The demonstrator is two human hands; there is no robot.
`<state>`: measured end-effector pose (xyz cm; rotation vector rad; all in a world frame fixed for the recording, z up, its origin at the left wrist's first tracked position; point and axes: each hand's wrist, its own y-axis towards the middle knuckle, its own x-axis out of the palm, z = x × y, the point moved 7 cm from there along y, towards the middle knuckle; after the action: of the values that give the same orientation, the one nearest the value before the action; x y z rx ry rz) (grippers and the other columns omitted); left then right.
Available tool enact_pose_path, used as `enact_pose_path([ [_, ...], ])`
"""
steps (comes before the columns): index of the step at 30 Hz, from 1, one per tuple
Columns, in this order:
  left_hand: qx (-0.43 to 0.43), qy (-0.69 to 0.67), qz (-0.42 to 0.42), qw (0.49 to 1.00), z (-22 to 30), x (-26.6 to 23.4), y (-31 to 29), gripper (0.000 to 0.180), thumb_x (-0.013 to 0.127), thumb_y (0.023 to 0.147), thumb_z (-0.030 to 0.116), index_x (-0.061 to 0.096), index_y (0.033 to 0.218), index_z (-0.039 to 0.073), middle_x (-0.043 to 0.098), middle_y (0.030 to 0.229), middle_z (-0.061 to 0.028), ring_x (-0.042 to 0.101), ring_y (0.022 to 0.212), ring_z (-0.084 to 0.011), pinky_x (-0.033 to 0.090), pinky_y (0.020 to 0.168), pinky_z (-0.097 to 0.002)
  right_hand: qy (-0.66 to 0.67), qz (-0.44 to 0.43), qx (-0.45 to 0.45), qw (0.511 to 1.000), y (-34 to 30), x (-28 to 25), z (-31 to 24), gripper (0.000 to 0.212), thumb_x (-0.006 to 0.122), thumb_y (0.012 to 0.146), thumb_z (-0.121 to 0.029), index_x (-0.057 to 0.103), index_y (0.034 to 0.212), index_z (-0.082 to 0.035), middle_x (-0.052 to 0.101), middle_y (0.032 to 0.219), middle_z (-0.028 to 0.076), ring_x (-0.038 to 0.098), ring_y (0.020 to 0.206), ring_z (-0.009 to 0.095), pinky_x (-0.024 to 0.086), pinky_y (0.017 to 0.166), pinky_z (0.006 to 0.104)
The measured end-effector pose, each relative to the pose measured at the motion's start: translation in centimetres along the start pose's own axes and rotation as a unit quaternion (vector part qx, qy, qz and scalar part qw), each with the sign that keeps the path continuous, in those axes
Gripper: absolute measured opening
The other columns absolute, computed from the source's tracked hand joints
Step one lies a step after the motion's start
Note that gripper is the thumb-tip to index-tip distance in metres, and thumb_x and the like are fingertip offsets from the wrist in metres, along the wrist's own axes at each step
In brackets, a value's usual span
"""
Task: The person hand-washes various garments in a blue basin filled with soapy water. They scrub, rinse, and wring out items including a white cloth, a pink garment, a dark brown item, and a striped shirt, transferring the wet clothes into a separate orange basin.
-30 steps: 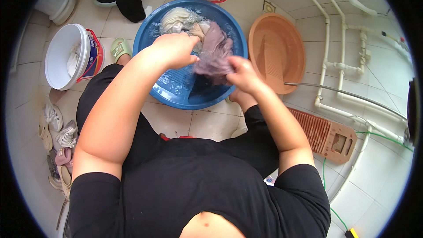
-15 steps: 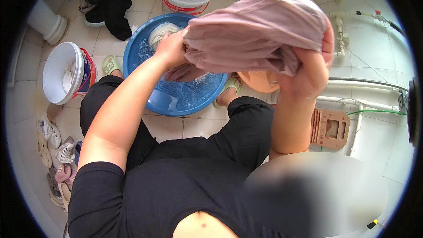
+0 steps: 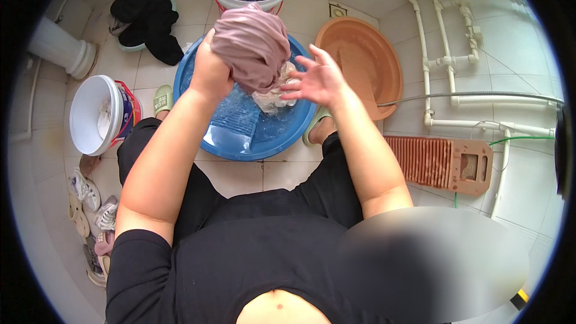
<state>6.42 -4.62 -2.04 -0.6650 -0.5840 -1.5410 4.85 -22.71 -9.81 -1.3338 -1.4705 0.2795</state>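
Observation:
A bunched mauve cloth (image 3: 252,45) is lifted over the blue basin (image 3: 258,155), with my left hand (image 3: 211,71) closed around its left side. My right hand (image 3: 317,78) hovers over the basin's right part, fingers spread and holding nothing. Beside it, below the mauve cloth, a pale whitish cloth (image 3: 271,101) lies in the basin's water. The basin has a ribbed washboard panel (image 3: 231,121) moulded into its near left part. The mauve cloth hides much of the basin's far side.
Beyond the basin stands a white bucket (image 3: 279,7) of brownish cloth. An orange-brown basin (image 3: 387,57) sits at its right, a brown washboard (image 3: 432,159) nearer me. To the left are another white bucket (image 3: 90,111), black clothes (image 3: 150,21) and several shoes (image 3: 90,195). Pipes (image 3: 444,60) line the right wall.
My right hand has let go of the mauve cloth and come down, now open. The cloth, earlier spread between both hands, has moved left and bunched up in my left hand.

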Motion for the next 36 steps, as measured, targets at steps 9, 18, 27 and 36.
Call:
enact_pose_path([
  [9,-0.162,-0.204,-0.096,0.961,-4.3,1.7,-2.5,0.049,0.031,0.093,0.035,0.031,0.132,0.005,0.039,0.133,-0.0123,0.041,0.12,-0.0245,0.034,0.1,-0.0356,0.198,-0.321,-0.085,0.922,1.3,4.9,0.7,0.093,0.037,0.068,-0.08,0.035,0.132,-0.012,0.038,0.134,0.013,0.036,0.123,0.03,0.026,0.104,0.0487],
  [18,-0.141,-0.051,0.07,0.986,-3.9,-2.3,0.1,0.043,0.032,0.093,0.035,0.042,0.123,0.004,0.046,0.125,-0.0116,0.046,0.113,-0.0237,0.038,0.097,-0.0394,0.068,-0.349,-0.193,0.914,-1.1,8.4,-3.5,0.067,0.068,0.072,-0.042,0.045,0.12,-0.001,0.055,0.112,0.017,0.058,0.099,0.025,0.049,0.086,0.0367],
  [27,-0.167,0.119,0.085,0.975,-4.5,-4.2,0.6,0.024,0.047,0.088,0.018,0.053,0.105,0.003,0.059,0.099,-0.0106,0.059,0.088,-0.0205,0.05,0.075,-0.0334,-0.239,-0.22,-0.32,0.89,-2.0,9.8,-2.5,0.03,0.062,0.073,-0.017,0.06,0.095,0.003,0.062,0.089,0.008,0.058,0.078,0.013,0.047,0.071,0.0255],
  [36,0.059,0.67,-0.244,0.699,-6.1,-3.1,2.2,0.016,0.055,0.082,0.018,0.06,0.095,0.009,0.06,0.095,-0.0064,0.055,0.086,-0.0166,0.045,0.079,-0.0278,-0.458,-0.141,-0.381,0.791,-2.9,9.3,-1.2,0.016,0.056,0.071,-0.011,0.057,0.083,0.0,0.053,0.074,-0.001,0.046,0.067,0.005,0.039,0.06,0.0203],
])
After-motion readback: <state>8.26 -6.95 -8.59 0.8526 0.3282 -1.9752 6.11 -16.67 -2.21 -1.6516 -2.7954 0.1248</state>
